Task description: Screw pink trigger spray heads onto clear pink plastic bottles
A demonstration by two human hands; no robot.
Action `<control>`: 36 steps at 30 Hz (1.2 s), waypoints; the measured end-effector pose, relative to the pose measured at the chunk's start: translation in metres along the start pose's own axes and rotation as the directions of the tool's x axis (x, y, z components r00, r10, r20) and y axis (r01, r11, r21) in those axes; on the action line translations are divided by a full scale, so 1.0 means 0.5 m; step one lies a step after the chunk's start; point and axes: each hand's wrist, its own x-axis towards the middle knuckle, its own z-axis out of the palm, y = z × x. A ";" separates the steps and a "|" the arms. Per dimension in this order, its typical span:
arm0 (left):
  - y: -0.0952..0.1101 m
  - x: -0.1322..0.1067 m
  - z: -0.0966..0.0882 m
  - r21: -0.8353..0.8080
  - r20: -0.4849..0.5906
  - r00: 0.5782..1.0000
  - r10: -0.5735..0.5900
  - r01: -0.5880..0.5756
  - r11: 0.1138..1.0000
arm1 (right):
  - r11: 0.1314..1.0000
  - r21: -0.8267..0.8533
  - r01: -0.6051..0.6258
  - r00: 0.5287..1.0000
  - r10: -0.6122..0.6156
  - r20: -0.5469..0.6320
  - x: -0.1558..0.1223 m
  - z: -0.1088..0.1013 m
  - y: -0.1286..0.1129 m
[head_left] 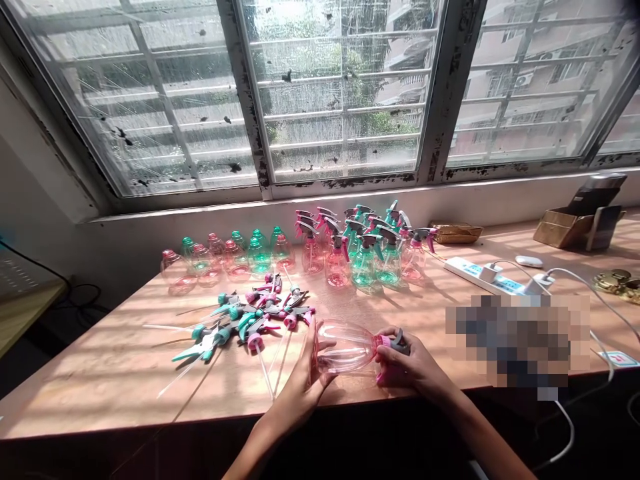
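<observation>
A clear pink spray bottle (345,347) lies sideways between my hands above the table's front edge. My left hand (307,373) is wrapped round its base end. At the neck, my right hand (405,360) grips the pink and grey spray head (385,341), which sits on the bottle's mouth; part of the head is hidden by my fingers. Left of my hands lies a pile of loose spray heads (245,317), teal and pink, with thin white tubes. Behind them stand several headless bottles (237,257) in pink and green, and to their right several bottles with heads fitted (365,260).
A white power strip (493,280) with plugged-in chargers and cables lies at the right. Beyond are a white earbud case (529,261), a brown box (456,233) and a cardboard holder (563,227). A blurred patch covers something at the right front. Windows (340,93) line the back.
</observation>
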 end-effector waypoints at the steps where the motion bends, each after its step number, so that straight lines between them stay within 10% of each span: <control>1: 0.006 -0.002 0.002 0.033 0.005 1.000 -0.008 0.008 0.999 | 1.000 0.005 -0.002 1.000 0.002 0.003 0.000 0.000 0.000; 36: -0.026 -0.013 0.009 0.197 0.007 0.991 0.132 -0.131 0.971 | 1.000 -0.012 -0.018 1.000 0.018 0.000 0.000 -0.008 0.004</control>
